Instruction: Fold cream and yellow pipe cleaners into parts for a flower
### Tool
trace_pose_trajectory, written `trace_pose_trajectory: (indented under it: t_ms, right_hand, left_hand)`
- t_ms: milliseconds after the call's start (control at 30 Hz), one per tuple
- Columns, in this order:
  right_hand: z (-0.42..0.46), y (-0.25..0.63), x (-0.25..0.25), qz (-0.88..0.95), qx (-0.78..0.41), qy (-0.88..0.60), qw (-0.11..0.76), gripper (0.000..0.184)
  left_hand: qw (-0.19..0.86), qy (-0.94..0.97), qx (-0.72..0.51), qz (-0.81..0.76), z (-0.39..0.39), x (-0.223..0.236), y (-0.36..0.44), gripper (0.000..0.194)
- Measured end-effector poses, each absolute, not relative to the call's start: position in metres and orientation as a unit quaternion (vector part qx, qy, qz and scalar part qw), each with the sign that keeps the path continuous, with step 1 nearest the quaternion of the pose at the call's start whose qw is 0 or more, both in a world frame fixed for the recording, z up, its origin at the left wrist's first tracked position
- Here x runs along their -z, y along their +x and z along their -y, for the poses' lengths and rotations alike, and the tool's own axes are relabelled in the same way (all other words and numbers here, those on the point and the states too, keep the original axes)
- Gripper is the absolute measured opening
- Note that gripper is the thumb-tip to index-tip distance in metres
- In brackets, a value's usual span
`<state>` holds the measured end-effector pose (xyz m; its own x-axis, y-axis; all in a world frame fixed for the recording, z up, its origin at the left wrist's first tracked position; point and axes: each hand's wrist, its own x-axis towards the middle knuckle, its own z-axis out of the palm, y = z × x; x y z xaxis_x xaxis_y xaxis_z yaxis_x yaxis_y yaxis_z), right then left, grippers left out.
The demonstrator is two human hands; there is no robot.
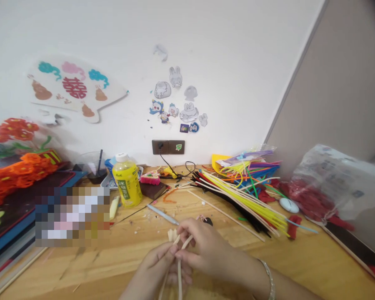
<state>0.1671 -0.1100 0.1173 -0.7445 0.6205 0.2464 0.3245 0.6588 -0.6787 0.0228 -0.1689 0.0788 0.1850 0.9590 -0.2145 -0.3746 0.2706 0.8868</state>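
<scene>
Fingers [187,228] of both hands are drawn closely together, with only a narrow gap, and pale cream pipe cleaners [179,279] are pinched between them. The left hand [156,266] is curled around the lower stems; the right hand [211,250] is placed just beside it, its fingertips pressed on the twisted upper part, and a silver bangle [268,279] is worn at the right wrist. The stems are held above the front of a wooden tabletop [81,266], with their ends hanging downward and a small cream loop or bundle [171,235] showing at the top. Just beyond the hands lie a slim blue-grey craft tool [162,213] and a long wooden stick [225,214]. A bundle of yellow and black pipe cleaners [240,204] is laid to the right, near a white computer mouse [289,205]. A yellow-green drink bottle [127,183] is stood further back, and orange pipe-cleaner flowers [18,175] are placed at far left.
</scene>
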Motion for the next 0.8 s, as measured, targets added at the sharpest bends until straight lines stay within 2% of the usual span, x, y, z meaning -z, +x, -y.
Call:
trace_pose_trajectory:
  t_ms: [67,133,300,533,800]
  right_hand:
    - [0.109,0.165,-0.113,0.903,-0.246,-0.256,0.243,0.029]
    - [0.107,0.165,-0.114,0.908,-0.234,-0.243,0.248,0.028]
    - [0.099,0.170,-0.122,0.859,-0.306,-0.275,0.305,0.010]
    - [0.096,0.168,-0.119,0.842,-0.340,-0.258,0.330,0.011]
    - [0.104,0.163,-0.111,0.813,-0.406,-0.251,0.332,0.006]
  left_hand:
    - [0.667,0.334,-0.511,-0.427,0.169,-0.074,0.025,0.038]
    - [0.638,0.334,-0.536,-0.441,0.167,-0.070,0.026,0.042]
    - [0.609,0.353,-0.544,-0.456,0.165,-0.069,0.022,0.046]
    - [0.551,0.423,-0.500,-0.517,0.169,-0.080,0.023,0.054]
    - [0.562,0.445,-0.503,-0.483,0.170,-0.078,0.028,0.052]
